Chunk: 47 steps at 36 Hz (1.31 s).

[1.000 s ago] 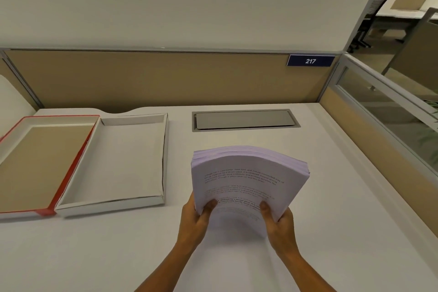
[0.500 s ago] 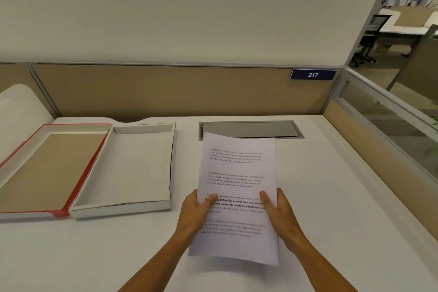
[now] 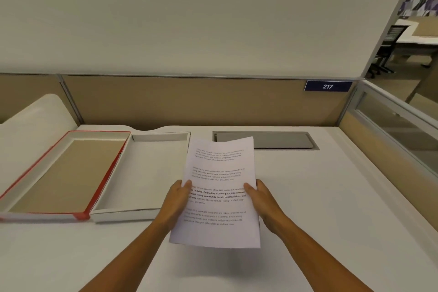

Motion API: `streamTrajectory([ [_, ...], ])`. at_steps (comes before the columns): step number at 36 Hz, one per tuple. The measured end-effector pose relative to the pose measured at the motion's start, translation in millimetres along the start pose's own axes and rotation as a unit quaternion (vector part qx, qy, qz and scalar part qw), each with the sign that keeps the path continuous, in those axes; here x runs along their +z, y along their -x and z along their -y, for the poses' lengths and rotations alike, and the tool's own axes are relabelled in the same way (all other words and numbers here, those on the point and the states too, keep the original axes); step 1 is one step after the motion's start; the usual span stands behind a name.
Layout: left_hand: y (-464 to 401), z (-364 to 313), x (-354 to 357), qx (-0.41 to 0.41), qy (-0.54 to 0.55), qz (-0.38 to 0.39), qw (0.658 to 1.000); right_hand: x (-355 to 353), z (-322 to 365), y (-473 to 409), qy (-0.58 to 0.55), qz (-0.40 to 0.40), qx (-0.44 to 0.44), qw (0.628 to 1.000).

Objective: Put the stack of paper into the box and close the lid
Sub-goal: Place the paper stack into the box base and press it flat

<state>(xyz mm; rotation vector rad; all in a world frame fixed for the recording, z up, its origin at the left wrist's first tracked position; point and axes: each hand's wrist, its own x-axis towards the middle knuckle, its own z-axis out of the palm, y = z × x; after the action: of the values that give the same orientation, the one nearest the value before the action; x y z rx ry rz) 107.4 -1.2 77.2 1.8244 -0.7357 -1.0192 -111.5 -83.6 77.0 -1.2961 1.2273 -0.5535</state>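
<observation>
A stack of printed white paper [image 3: 216, 173] hovers above the desk, held flat with its top page facing me. My left hand [image 3: 176, 201] grips its left edge, thumb on top. My right hand [image 3: 262, 199] grips the right edge the same way. The open white box [image 3: 142, 214] lies on the desk just left of the paper, and the stack's far left corner overlaps the box's right wall in view. Its red-rimmed lid [image 3: 106, 173], brown inside, lies open beside the box on the left.
A grey metal cable hatch [image 3: 284, 141] is set into the white desk [image 3: 331, 197] behind the paper. A tan partition [image 3: 189, 102] with a blue "217" sign [image 3: 327, 86] runs along the back, and a glass-topped divider [image 3: 391, 130] bounds the right side.
The stack was stood up and bowed a second ago; it is now laid flat, raised and shifted left toward the box. The view has tilted upward.
</observation>
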Motion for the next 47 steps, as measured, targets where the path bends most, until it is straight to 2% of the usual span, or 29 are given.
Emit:
streamTrajectory([
  [6, -18, -12, -36, -0.005, -0.023, -0.015, 1.0, 30, 31, -21, -0.02, 0.02, 0.006, 1.0],
  [22, -101, -22, -131, -0.096, -0.033, -0.069, 0.993, 122, 86, -98, -0.018, 0.099, 0.048, 0.994],
  [35, -164, 7, -177, -0.139, -0.077, -0.082, 0.984, 196, 91, -154, -0.028, 0.11, 0.125, 0.986],
  [47, -191, 31, -189, -0.157, -0.09, -0.075, 0.981, 232, 79, -184, 0.001, 0.073, 0.161, 0.984],
])
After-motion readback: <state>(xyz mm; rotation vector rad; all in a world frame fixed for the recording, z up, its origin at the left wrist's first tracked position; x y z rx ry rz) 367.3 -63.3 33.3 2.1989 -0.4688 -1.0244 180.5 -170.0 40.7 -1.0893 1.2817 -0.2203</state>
